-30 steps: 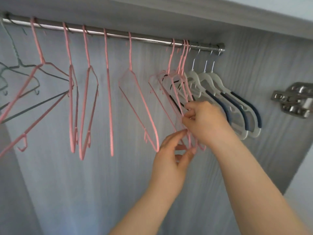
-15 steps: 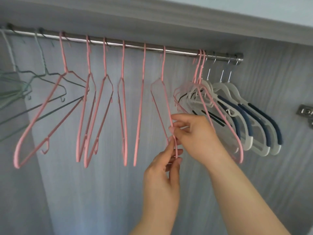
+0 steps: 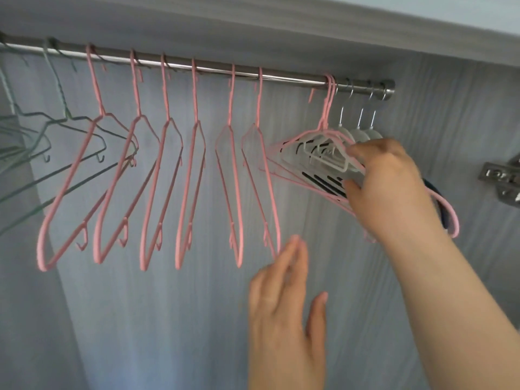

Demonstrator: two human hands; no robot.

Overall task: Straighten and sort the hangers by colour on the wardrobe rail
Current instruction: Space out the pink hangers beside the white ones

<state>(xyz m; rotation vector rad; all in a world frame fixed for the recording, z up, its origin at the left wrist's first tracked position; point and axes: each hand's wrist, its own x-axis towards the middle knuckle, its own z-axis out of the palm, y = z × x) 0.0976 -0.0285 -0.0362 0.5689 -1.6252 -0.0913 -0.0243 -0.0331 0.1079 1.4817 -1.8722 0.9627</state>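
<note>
Released, left hand (image 3: 284, 299) hangs open; right hand (image 3: 391, 187) now pinches bunched pink hangers (image 3: 323, 130)

The inside of a household wardrobe, likely in a bedroom. A metal rail (image 3: 295, 77) runs under the top panel (image 3: 253, 32), set against a pale grey wood-grain back wall (image 3: 168, 319). Bare clothes hangers hang along it: grey-green wire hangers (image 3: 70, 119) at the rail's left end, pink hangers (image 3: 197, 170) in the middle, white hangers (image 3: 357, 133) at its right end. A metal door hinge (image 3: 498, 178) is fixed to the right side wall.
</note>
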